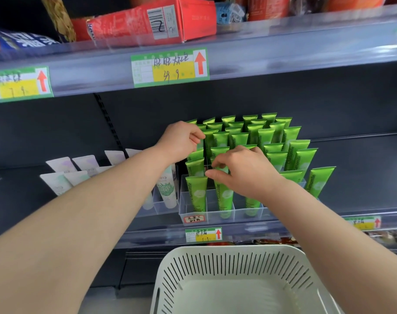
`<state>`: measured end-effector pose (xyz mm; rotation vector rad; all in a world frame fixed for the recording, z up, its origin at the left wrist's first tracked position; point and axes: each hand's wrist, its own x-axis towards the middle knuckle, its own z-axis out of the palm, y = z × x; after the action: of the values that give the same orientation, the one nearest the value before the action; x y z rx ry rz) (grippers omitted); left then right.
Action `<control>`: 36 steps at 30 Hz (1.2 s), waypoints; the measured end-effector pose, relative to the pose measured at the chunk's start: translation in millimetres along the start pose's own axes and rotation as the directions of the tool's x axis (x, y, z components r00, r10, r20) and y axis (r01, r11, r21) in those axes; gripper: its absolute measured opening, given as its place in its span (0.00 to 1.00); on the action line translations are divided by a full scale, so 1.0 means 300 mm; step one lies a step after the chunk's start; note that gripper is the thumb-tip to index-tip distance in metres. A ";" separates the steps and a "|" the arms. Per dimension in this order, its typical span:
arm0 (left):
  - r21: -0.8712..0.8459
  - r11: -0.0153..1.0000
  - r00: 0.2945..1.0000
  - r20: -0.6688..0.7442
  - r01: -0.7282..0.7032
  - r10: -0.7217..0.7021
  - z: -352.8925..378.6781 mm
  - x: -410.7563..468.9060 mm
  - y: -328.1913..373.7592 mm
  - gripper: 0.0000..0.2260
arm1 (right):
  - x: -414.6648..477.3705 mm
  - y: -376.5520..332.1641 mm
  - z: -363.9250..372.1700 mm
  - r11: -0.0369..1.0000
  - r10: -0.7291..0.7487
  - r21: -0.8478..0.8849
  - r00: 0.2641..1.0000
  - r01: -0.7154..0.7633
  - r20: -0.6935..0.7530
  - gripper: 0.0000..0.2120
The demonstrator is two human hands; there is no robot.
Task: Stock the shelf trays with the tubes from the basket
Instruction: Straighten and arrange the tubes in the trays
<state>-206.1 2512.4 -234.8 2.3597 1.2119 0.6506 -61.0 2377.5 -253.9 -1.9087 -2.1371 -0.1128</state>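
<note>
Several green tubes [264, 138] stand upright in rows in a clear plastic shelf tray [215, 213] on the middle shelf. My left hand [180, 139] reaches to the tray's left side, and its fingers pinch the top of a green tube [208, 141] in a back row. My right hand [242, 172] hovers over the front rows, its fingertips pinching the top of another green tube [224, 198]. Below, the white slotted basket [238, 279] shows a bare bottom with no tubes visible in it.
A second clear tray [163, 206] left of the green one holds white tubes [166, 189]. The shelf above [261, 55] carries price tags, a red carton [152, 20] and bags. Bare dark shelf lies right of the green tubes.
</note>
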 end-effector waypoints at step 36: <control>0.316 0.941 0.987 0.064 0.120 -0.148 0.129 -0.585 0.133 0.15 | -0.500 0.095 0.099 0.972 0.210 -0.124 0.975 -0.201 0.072 0.27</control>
<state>-248.6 2339.8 -282.3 2.4958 1.5148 0.3256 -23.4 2243.9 -323.9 -2.2275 -2.0091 -0.1187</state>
